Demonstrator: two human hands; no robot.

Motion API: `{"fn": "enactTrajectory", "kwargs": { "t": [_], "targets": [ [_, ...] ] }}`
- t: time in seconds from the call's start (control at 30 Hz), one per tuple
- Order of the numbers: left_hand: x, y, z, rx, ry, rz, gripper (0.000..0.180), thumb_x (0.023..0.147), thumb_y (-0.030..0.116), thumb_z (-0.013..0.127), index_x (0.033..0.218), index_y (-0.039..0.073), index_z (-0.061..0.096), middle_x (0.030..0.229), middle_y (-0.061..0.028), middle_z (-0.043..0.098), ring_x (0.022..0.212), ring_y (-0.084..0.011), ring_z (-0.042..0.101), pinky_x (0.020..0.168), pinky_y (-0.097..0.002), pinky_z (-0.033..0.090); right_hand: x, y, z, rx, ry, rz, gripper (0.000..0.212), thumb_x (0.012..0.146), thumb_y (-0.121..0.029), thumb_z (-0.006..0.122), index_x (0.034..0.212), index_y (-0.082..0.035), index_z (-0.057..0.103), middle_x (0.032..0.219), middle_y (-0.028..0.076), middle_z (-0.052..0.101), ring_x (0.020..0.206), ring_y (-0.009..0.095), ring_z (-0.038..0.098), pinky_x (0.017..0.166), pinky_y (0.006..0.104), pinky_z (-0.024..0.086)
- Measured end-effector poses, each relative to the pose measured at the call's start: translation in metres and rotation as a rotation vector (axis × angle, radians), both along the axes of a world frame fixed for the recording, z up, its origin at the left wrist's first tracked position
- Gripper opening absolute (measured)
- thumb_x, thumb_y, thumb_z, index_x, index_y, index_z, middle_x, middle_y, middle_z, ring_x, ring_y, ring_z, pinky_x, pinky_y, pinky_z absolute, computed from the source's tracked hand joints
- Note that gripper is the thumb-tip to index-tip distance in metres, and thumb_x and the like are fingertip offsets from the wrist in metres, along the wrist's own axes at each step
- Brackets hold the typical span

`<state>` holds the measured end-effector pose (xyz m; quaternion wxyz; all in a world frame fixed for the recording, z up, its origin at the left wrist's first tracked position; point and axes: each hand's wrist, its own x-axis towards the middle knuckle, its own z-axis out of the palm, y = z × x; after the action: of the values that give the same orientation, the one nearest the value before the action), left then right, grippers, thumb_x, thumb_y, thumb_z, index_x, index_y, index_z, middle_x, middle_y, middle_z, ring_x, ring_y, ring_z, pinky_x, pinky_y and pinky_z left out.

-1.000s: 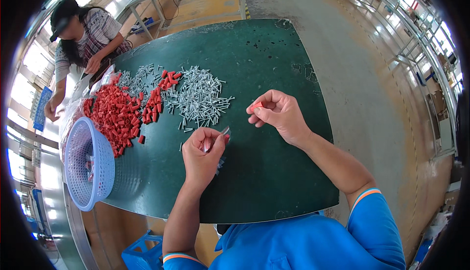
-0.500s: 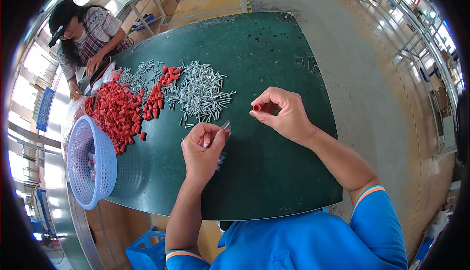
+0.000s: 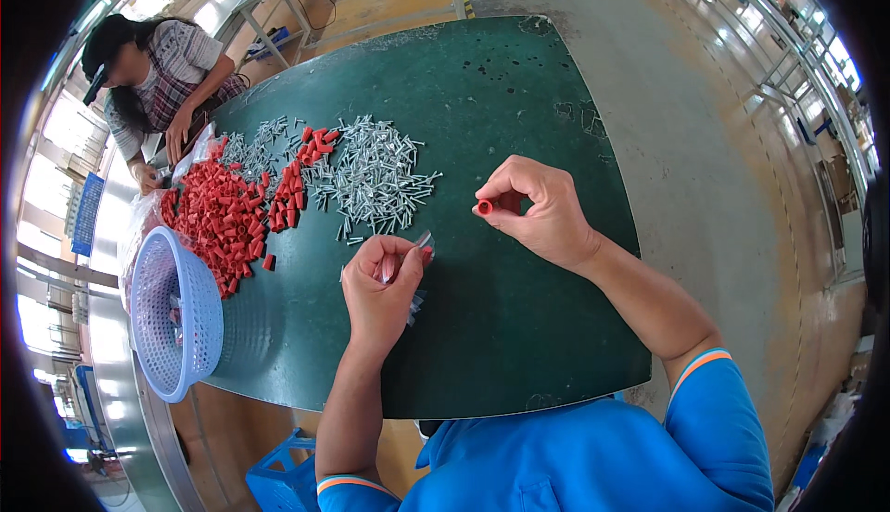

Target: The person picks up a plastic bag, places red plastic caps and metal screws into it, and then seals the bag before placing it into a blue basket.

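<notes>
Between the thumb and fingers of my right hand (image 3: 542, 215) is a small red cap (image 3: 485, 207), its round open end showing. My left hand (image 3: 380, 285) is closed on a clear plastic bag (image 3: 424, 241) with something red in it; the fingers hide most of the bag. Both hands are above the green table (image 3: 519, 345), apart from each other. Beyond my left hand lies a heap of silver screws (image 3: 380, 173). Left of the screws spreads a big pile of red caps (image 3: 218, 220), with a few more caps in a strip beside the screws.
A light-blue plastic basket (image 3: 209, 336) with some small packed bags inside stands at the table's left edge. At the far left a co-worker (image 3: 176, 76) sits with both hands low near a clear bag. A blue stool (image 3: 283, 475) is below the near edge.
The view has shifted very slightly. Both hands keep almost the same place and the same hold; the co-worker's head and hands have moved a little.
</notes>
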<state>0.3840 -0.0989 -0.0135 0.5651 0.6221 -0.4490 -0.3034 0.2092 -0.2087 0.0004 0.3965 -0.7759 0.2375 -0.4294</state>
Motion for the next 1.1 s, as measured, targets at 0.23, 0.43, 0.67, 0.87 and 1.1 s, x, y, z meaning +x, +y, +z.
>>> {"fn": "enactTrajectory", "kwargs": {
  "t": [0.23, 0.43, 0.67, 0.87, 1.1],
  "targets": [
    [-0.001, 0.001, 0.004, -0.010, 0.012, -0.005, 0.003, 0.078, 0.000, 0.059, 0.075, -0.002, 0.059, 0.058, 0.0039, 0.051, 0.054, -0.0005, 0.043, 0.050, -0.0163, 0.036, 0.000, -0.001, 0.000, -0.111, 0.026, -0.014, 0.016, 0.068, 0.005, 0.068, 0.076, -0.004, 0.057, 0.074, 0.004, 0.056, 0.063, 0.012, 0.057, 0.055, 0.0230, 0.046],
    [-0.003, -0.001, 0.009, 0.037, -0.083, 0.013, 0.003, 0.076, 0.000, 0.060, 0.074, -0.002, 0.059, 0.058, 0.0039, 0.051, 0.053, -0.0007, 0.042, 0.050, -0.0166, 0.035, 0.000, -0.004, -0.003, -0.250, 0.038, -0.033, 0.018, 0.067, 0.005, 0.068, 0.075, -0.005, 0.056, 0.073, 0.004, 0.055, 0.063, 0.016, 0.057, 0.054, 0.0248, 0.046],
    [-0.002, 0.000, 0.008, 0.037, -0.119, 0.025, 0.004, 0.075, 0.002, 0.062, 0.072, -0.001, 0.060, 0.056, 0.0057, 0.046, 0.052, -0.0006, 0.038, 0.048, -0.0170, 0.032, -0.001, -0.002, -0.002, -0.062, -0.008, 0.028, 0.016, 0.069, 0.004, 0.069, 0.079, -0.004, 0.059, 0.077, 0.003, 0.059, 0.067, 0.010, 0.059, 0.057, 0.0229, 0.047],
    [-0.001, 0.000, 0.009, 0.051, -0.190, 0.031, 0.004, 0.075, 0.001, 0.062, 0.072, -0.001, 0.059, 0.055, 0.0066, 0.041, 0.052, -0.0002, 0.038, 0.048, -0.0168, 0.032, -0.004, -0.003, 0.000, 0.537, -0.259, 0.240, 0.013, 0.076, -0.003, 0.067, 0.089, -0.003, 0.064, 0.086, 0.003, 0.064, 0.074, 0.007, 0.058, 0.061, 0.0212, 0.047],
    [-0.003, 0.000, 0.003, 0.006, -0.074, 0.019, 0.004, 0.075, -0.001, 0.062, 0.072, -0.001, 0.059, 0.055, 0.0063, 0.042, 0.053, 0.0000, 0.038, 0.048, -0.0165, 0.033, -0.012, -0.011, 0.006, 0.972, -0.453, 0.378, 0.017, 0.081, -0.009, 0.063, 0.098, -0.004, 0.063, 0.088, 0.005, 0.063, 0.073, 0.007, 0.055, 0.065, 0.0195, 0.045]
  ]
}}
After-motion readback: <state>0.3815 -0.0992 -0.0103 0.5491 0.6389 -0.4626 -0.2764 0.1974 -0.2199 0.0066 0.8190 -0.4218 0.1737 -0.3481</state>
